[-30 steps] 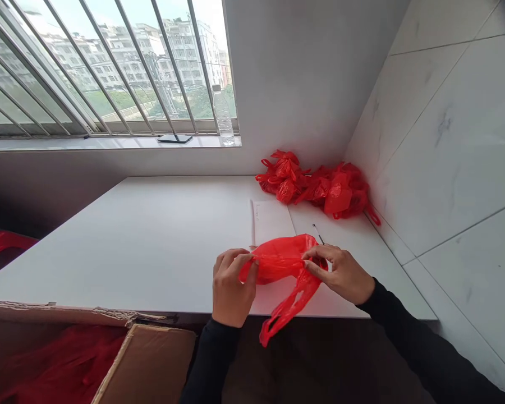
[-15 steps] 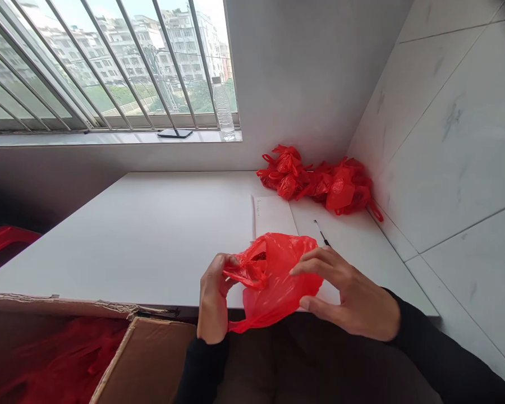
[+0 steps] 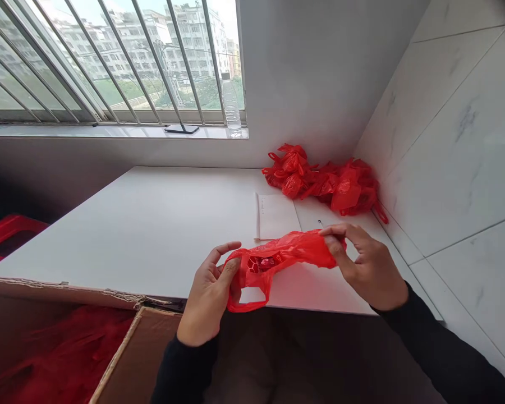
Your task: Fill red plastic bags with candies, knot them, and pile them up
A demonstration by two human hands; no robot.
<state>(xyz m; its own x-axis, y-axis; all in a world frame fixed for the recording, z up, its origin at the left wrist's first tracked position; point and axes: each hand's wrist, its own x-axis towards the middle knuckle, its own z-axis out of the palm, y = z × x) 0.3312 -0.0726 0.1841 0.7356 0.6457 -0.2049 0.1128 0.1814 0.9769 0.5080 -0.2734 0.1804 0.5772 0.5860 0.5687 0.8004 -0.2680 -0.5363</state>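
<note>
A thin red plastic bag point(image 3: 297, 247) is stretched sideways between my two hands, above the front edge of the white table. My left hand point(image 3: 210, 289) pinches its left end near the mouth, where a handle loop hangs down. My right hand point(image 3: 357, 261) grips the other end between thumb and fingers. Through the bag's opening some small red and white patterned items point(image 3: 263, 264) show; their kind is not clear. Behind the bag lies a white notebook point(image 3: 278, 216), and the tip of a pen point(image 3: 320, 223) peeks out by my right hand.
Several filled red bags point(image 3: 324, 182) are heaped in the table's point(image 3: 172, 219) back right corner, against the tiled wall. A cardboard box point(image 3: 122, 350) with red bags inside stands front left. On the windowsill are a clear bottle point(image 3: 231, 109) and a phone-like slab point(image 3: 182, 129). A red stool point(image 3: 12, 238) is at left.
My right hand, open beside the bag before, has closed on its right end and moved up and right. The bag is pulled out longer, and its contents now show.
</note>
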